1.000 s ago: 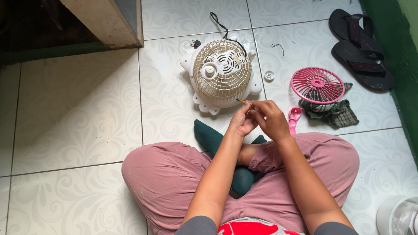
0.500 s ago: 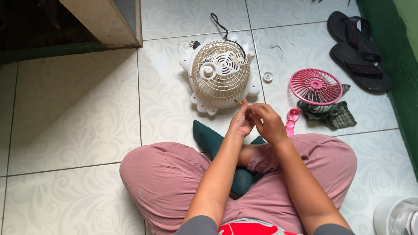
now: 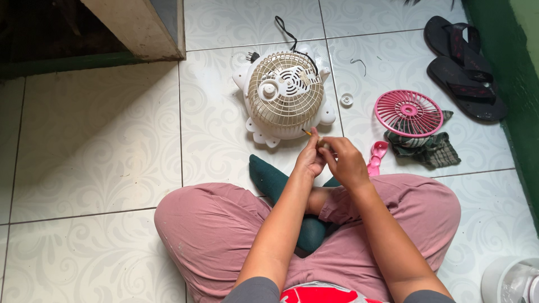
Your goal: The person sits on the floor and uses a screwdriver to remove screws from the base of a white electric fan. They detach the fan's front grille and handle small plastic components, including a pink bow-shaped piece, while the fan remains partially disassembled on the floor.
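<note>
Down at the centre of the frame, the person sits cross-legged on the white patterned floor tiles (image 3: 95,140), in pink trousers (image 3: 213,235) and dark green socks (image 3: 272,177). Both hands meet just above the knees. The left hand (image 3: 310,160) and the right hand (image 3: 347,163) touch each other, and their fingers are pinched together on a small thin item with a yellowish tip (image 3: 306,133) that pokes out toward the upper left of the hands; it is too small to tell what it is.

Just above the hands, in the upper middle of the frame, a cream table fan (image 3: 286,95) lies face up on the tiles, its round wire grille toward the camera, with a black cord (image 3: 287,32) curling off its top edge. The yellowish tip sits just beside the fan's lower right rim. A small white round cap (image 3: 347,100) lies on the tile just right of the fan.

Further right, a pink fan grille (image 3: 409,113) rests on a dark green checked cloth (image 3: 432,150), and a small pink piece (image 3: 377,157) lies just right of the right hand. A pair of black sandals (image 3: 463,64) lies in the upper right, beside a green wall (image 3: 505,67). A white container (image 3: 511,280) shows at the lower right corner.
</note>
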